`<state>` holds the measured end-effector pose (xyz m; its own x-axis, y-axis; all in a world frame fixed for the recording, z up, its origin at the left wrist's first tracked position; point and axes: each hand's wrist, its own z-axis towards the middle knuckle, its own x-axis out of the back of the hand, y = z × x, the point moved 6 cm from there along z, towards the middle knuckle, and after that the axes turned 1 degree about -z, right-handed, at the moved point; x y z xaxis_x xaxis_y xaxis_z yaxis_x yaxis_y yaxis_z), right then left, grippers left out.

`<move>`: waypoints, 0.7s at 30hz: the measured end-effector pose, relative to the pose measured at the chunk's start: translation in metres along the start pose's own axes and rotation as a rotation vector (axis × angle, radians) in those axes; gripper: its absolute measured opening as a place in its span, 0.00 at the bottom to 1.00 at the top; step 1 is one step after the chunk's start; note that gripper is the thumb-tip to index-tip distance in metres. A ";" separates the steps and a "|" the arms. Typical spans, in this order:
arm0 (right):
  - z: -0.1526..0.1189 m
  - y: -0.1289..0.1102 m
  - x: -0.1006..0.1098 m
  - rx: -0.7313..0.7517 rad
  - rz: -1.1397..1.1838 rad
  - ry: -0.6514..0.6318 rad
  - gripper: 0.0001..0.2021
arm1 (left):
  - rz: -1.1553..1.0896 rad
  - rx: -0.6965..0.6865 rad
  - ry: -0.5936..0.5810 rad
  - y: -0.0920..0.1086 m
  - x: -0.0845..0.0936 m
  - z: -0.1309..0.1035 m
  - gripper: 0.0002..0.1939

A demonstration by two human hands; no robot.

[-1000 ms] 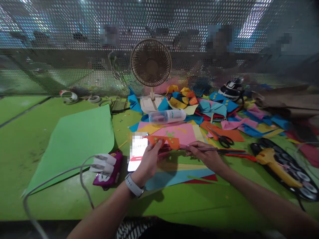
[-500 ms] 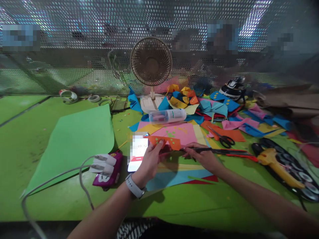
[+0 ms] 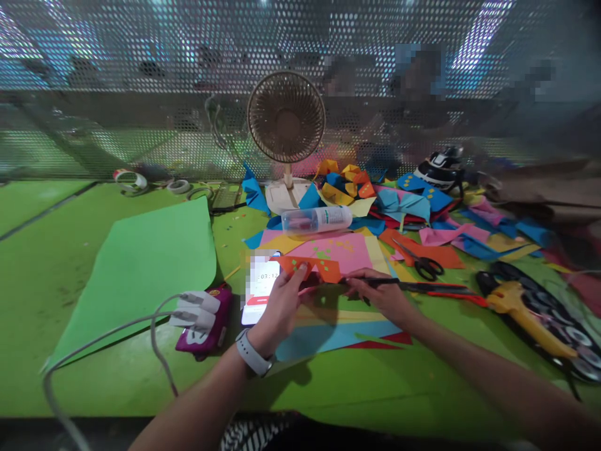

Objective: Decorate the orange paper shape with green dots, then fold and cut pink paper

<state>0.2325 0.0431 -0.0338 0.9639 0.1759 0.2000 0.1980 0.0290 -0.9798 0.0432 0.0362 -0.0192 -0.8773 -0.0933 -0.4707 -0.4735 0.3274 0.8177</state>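
Observation:
My left hand, with a pale watch on its wrist, pinches a folded orange paper piece that carries small green squares. Its thumb lies on top of the paper. My right hand is closed on a slim black tool, whose tip points left at the paper's right edge; I cannot tell its exact kind. Below both hands lie sheets of coloured paper, with a light blue sheet nearest me. A lit phone showing a timer lies just left of my left hand. Small green bits dot a pink sheet beyond.
Behind the papers lie a clear bottle and a fan. Scissors and a yellow-handled tool lie rightward. At left are a green sheet and a purple power block with cables. A perforated screen stands behind.
Both hands keep nearly the same place and grip, with the black tool still at the orange paper's right edge. The view has shifted very slightly.

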 end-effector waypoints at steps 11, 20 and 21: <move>0.000 0.003 -0.003 -0.005 0.004 -0.050 0.16 | -0.003 0.017 0.001 -0.004 0.000 0.002 0.14; 0.001 0.009 -0.004 -0.013 0.042 -0.083 0.15 | 0.020 0.033 0.003 -0.005 -0.001 0.001 0.12; 0.001 0.009 -0.004 -0.013 0.046 -0.085 0.15 | 0.019 0.031 0.003 -0.005 -0.001 0.001 0.13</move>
<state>0.2298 0.0435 -0.0433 0.9535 0.2595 0.1534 0.1571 0.0062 -0.9876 0.0460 0.0361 -0.0233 -0.8865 -0.0893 -0.4540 -0.4539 0.3583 0.8158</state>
